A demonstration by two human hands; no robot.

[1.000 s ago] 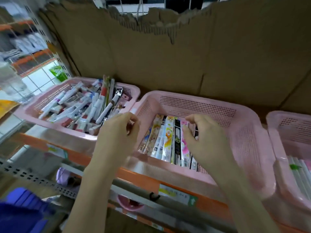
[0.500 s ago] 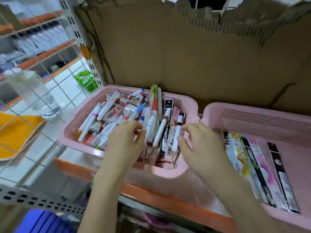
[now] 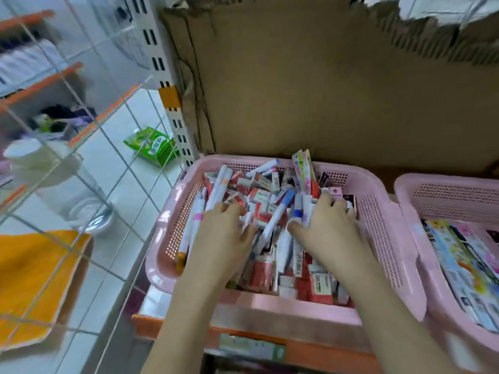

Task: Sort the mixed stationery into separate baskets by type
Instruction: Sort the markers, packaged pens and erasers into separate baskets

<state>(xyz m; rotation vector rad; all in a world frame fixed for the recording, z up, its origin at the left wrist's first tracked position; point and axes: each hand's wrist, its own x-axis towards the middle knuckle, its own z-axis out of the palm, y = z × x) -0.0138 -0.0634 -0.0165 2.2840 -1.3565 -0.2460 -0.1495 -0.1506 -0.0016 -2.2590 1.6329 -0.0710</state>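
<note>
Two pink baskets point(image 3: 378, 225) | left hand point(image 3: 221, 238), right hand point(image 3: 326, 228) | fingers buried in stationery point(image 3: 259, 195), state unclear

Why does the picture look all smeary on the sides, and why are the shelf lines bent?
Head view: the left shelves and the right basket are smeared by motion blur; the wide-angle lens bends the shelf post; the middle basket and both hands, left and right, look sharper.

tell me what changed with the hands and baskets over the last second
Both hands moved from the basket of flat packs leftward to the mixed basket and went down into its pile. The left hand now rests on the white pens, the right hand on pens and small boxes; whether either grips anything cannot be told. The baskets and their contents look unmoved.
</note>
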